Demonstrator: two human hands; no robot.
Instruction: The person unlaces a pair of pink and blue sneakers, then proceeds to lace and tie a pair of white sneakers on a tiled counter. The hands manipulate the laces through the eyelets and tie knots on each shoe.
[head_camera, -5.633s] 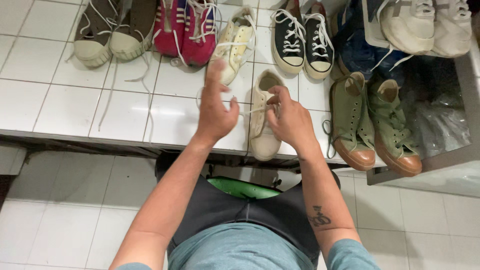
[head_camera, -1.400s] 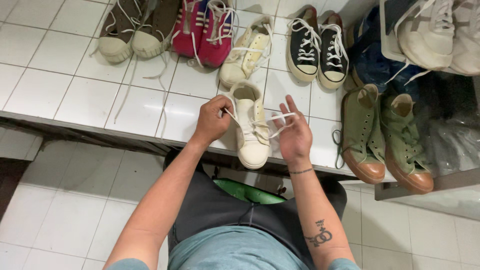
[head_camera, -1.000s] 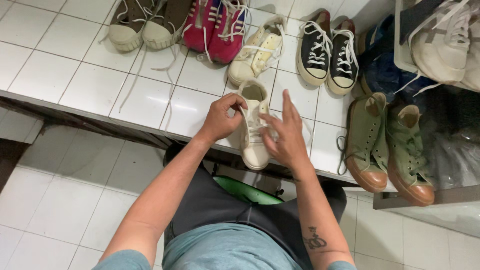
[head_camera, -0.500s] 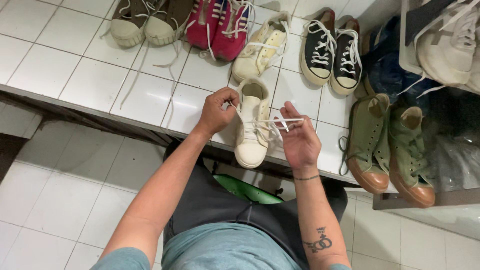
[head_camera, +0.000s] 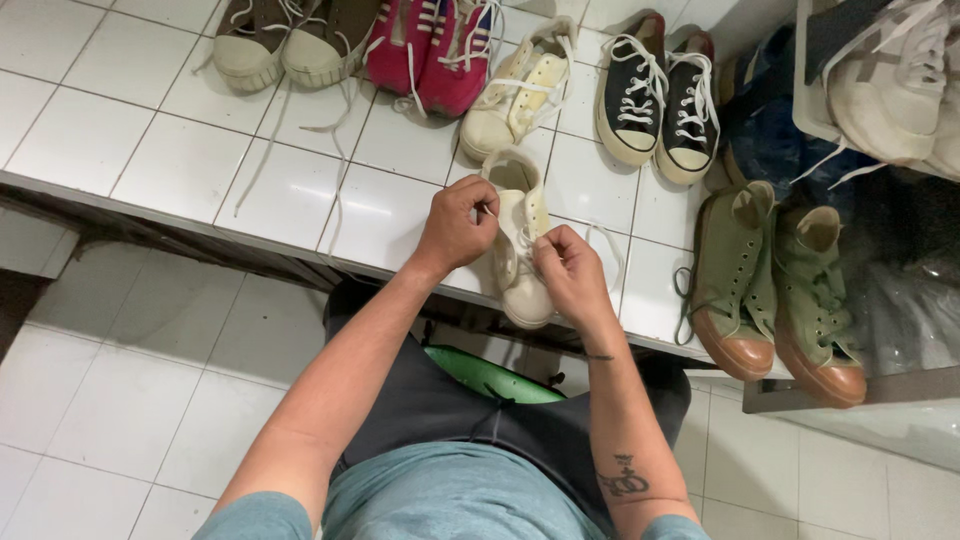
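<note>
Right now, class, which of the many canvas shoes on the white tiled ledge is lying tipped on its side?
The cream canvas sneaker just behind the one in the hands; every other shoe stands on its sole.

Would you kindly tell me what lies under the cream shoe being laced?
The cream shoe rests on the white tiled ledge. Both hands, left hand and right hand, cover its middle; its sole cannot be seen.

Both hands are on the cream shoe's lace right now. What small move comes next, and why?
Probably draw the lace ends outward to snug them. The left hand and right hand each pinch lace over the cream shoe, and a slack loop of lace lies on the tiled ledge.
</note>
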